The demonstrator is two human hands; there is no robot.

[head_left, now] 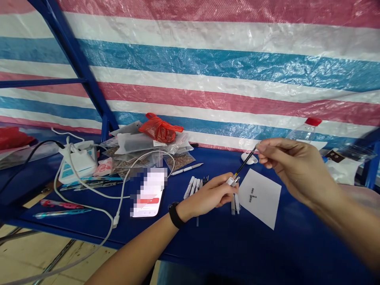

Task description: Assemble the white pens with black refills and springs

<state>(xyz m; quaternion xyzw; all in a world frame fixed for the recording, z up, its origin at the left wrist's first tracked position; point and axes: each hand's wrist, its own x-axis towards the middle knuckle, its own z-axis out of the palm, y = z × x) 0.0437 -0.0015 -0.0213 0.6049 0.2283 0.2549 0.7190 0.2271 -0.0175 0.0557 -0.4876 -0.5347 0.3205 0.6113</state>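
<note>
My left hand [209, 194], with a black band at the wrist, is closed around a white pen barrel [230, 181]. A dark pen refill [245, 162] slants up from the barrel's end to my right hand [289, 158]. Thumb and forefinger of that hand pinch the refill's upper end. Whether its lower end sits inside the barrel or just touches it, I cannot tell. Below my left fingers lie whitish pen parts [235, 204], partly hidden. White pen pieces [192, 186] rest left of that hand, and a white paper [261, 198] with small dark pieces lies to its right.
A lit phone [149, 194], white cables [118, 206] and a power strip [77, 164] occupy the left side. Behind are plastic bags [135, 144] and a red bag [160, 128]. Loose pens [62, 213] lie near the front edge. At back right stands a red-capped bottle [305, 130].
</note>
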